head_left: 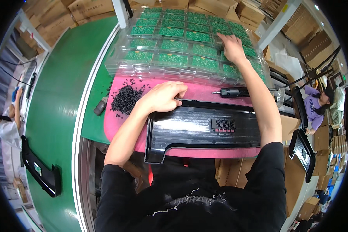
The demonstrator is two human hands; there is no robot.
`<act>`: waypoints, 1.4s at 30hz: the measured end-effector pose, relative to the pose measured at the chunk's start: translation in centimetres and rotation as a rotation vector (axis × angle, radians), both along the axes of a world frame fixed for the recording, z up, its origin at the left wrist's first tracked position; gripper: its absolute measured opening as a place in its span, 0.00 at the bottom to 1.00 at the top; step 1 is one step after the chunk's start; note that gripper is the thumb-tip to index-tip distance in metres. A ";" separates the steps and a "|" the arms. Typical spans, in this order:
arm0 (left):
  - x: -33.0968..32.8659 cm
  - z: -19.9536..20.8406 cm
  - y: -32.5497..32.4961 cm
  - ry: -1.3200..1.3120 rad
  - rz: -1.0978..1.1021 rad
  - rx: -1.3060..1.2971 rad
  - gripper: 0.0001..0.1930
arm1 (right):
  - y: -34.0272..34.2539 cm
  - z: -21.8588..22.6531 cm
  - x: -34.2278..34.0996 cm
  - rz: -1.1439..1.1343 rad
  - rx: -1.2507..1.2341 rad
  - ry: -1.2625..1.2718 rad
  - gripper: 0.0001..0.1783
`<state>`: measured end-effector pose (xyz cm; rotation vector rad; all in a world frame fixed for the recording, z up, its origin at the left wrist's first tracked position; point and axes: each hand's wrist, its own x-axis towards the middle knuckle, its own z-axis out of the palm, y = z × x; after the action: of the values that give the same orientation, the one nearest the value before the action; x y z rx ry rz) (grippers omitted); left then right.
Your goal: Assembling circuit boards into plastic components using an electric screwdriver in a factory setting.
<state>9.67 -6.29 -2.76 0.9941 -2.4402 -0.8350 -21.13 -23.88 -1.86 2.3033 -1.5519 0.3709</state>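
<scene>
A long black plastic housing [189, 125] lies hollow side up in front of me, with a small slotted grid [224, 125] in its floor. My left hand [163, 97] is curled over the housing's far left edge, its thumb against the rim and fingers bent. My right hand [232, 48] reaches over a stack of clear plastic trays [174, 73] filled with rows of green circuit boards [199, 36]. Its fingers are apart, the index stretched out onto the boards at the right; I see nothing held in it. Beyond the housing lies a black electric screwdriver [234, 92], its bit pointing left.
A heap of small black screws [125, 99] sits on the pink mat [197, 88]. Beside the mat is a small dark lump [100, 106]. A green conveyor belt [62, 96] runs along the left, carrying another black housing [40, 170]. Co-workers [317, 106] stand at both sides.
</scene>
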 end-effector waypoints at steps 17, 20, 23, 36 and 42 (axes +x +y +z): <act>-3.0 4.6 5.0 0.559 -0.200 0.610 0.20 | 24.3 6.8 4.6 0.533 -0.062 -0.738 0.26; -4.0 5.0 5.1 0.432 -0.178 0.537 0.21 | 26.5 6.1 1.3 0.443 0.085 -0.648 0.34; -5.3 4.8 4.6 0.379 -0.185 0.593 0.21 | 28.2 5.4 -0.4 0.395 0.150 -0.636 0.35; -8.4 0.2 4.7 0.109 -0.138 0.196 0.29 | 29.8 -1.5 -4.9 0.192 0.432 -0.759 0.28; -8.6 -0.9 4.9 0.037 -0.136 0.151 0.25 | 29.9 -2.5 -4.6 0.159 0.443 -0.729 0.28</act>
<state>1.06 -1.41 -3.62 0.8629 -2.4649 -1.0870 -25.72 6.06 -4.41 2.8275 -1.9190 1.1064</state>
